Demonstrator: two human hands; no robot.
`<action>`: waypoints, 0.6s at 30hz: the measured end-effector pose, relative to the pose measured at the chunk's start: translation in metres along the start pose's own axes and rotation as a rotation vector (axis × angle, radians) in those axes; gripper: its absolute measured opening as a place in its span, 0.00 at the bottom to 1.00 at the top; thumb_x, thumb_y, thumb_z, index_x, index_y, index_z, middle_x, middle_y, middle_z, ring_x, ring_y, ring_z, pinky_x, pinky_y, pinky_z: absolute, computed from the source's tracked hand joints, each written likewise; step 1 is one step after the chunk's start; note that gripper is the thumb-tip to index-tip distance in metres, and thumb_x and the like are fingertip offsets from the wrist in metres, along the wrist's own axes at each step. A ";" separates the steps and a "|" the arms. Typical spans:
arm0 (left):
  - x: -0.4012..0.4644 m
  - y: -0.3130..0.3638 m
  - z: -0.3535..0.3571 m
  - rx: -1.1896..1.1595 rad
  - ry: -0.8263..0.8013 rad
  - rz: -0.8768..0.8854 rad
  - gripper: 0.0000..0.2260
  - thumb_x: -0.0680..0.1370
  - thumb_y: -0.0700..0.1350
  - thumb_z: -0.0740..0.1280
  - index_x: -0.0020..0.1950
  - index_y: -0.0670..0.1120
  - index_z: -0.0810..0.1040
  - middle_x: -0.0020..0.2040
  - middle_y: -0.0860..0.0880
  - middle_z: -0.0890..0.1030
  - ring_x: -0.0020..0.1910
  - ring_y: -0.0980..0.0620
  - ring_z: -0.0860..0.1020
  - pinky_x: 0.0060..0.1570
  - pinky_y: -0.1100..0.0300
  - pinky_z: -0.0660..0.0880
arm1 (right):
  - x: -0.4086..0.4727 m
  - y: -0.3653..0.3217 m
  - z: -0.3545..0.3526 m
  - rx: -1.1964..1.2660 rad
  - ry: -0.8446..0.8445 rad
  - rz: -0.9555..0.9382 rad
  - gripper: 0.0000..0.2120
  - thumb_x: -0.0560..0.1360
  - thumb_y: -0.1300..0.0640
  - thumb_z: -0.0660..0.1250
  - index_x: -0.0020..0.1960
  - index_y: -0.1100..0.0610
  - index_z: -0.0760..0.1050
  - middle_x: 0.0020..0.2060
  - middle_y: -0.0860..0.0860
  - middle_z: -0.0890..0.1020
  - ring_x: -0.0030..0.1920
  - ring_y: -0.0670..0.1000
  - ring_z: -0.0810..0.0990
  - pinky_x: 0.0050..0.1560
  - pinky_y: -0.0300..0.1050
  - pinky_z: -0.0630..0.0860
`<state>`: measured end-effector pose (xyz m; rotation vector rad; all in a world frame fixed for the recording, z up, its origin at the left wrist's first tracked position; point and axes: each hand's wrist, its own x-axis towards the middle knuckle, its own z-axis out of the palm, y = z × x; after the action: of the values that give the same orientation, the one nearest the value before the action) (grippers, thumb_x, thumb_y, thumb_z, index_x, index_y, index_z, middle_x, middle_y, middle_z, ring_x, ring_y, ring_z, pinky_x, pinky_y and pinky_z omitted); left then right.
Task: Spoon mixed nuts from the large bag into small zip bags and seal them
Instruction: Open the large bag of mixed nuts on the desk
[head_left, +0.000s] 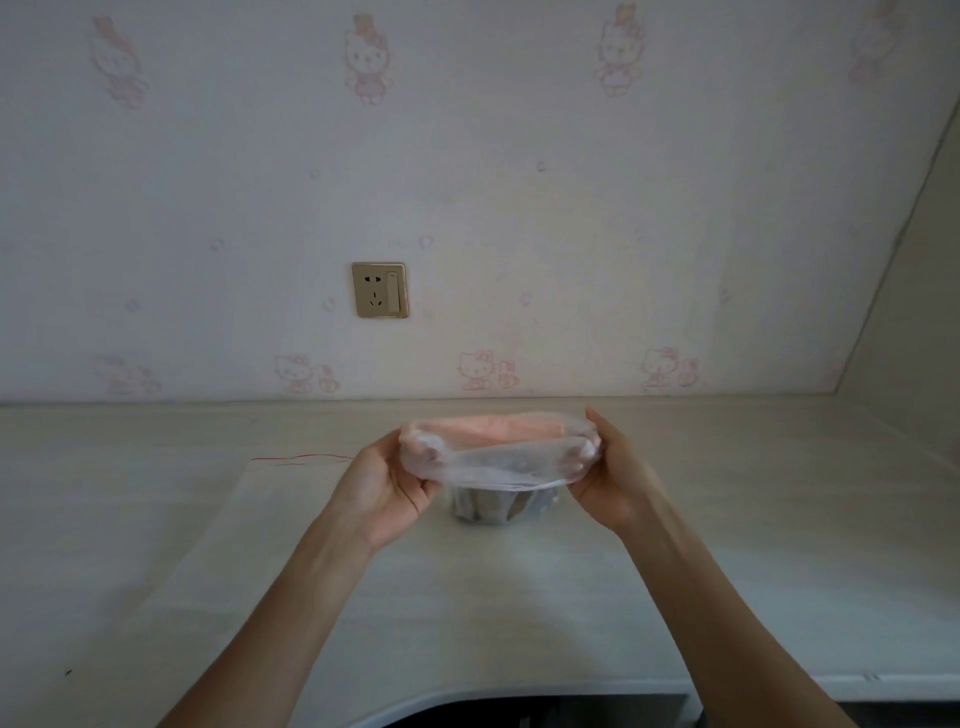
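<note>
A clear plastic bag (498, 457) stands on the pale table (519, 582) with dark contents showing through its lower part. Both hands hold its mouth stretched wide. My left hand (382, 478) grips the left side of the rim, fingers tucked inside the plastic. My right hand (610, 467) grips the right side in the same way. A flat empty zip bag (249, 499) with a red seal line lies on the table to the left of my left hand. No spoon shows in this view.
A wallpapered wall with a brass socket plate (380, 290) rises behind the table. A side panel (914, 312) closes off the right. The table's front edge curves inward near the bottom of the view.
</note>
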<state>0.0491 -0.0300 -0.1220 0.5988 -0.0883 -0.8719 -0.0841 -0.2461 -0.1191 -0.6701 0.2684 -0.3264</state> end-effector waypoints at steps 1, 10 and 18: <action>0.001 -0.007 -0.002 -0.031 -0.019 0.010 0.09 0.77 0.41 0.64 0.37 0.42 0.78 0.32 0.47 0.80 0.30 0.51 0.82 0.32 0.58 0.81 | -0.003 0.003 0.000 0.011 -0.043 0.003 0.28 0.88 0.52 0.52 0.34 0.57 0.79 0.30 0.52 0.80 0.32 0.48 0.82 0.35 0.39 0.80; -0.013 -0.002 -0.014 0.448 0.325 0.120 0.22 0.77 0.61 0.71 0.57 0.44 0.82 0.50 0.45 0.86 0.50 0.46 0.85 0.48 0.49 0.82 | -0.014 -0.003 -0.027 -0.458 0.297 -0.096 0.21 0.78 0.43 0.70 0.58 0.60 0.80 0.46 0.55 0.86 0.46 0.54 0.87 0.44 0.50 0.81; -0.031 0.011 0.009 1.589 0.505 0.375 0.23 0.78 0.70 0.64 0.50 0.50 0.82 0.47 0.50 0.83 0.47 0.48 0.80 0.46 0.53 0.74 | -0.024 -0.018 0.009 -1.214 0.440 -0.286 0.39 0.71 0.27 0.68 0.42 0.68 0.80 0.31 0.54 0.78 0.29 0.52 0.73 0.30 0.43 0.69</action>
<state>0.0338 -0.0055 -0.1038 2.1764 -0.4318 -0.0918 -0.1068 -0.2453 -0.0971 -1.8474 0.8183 -0.5836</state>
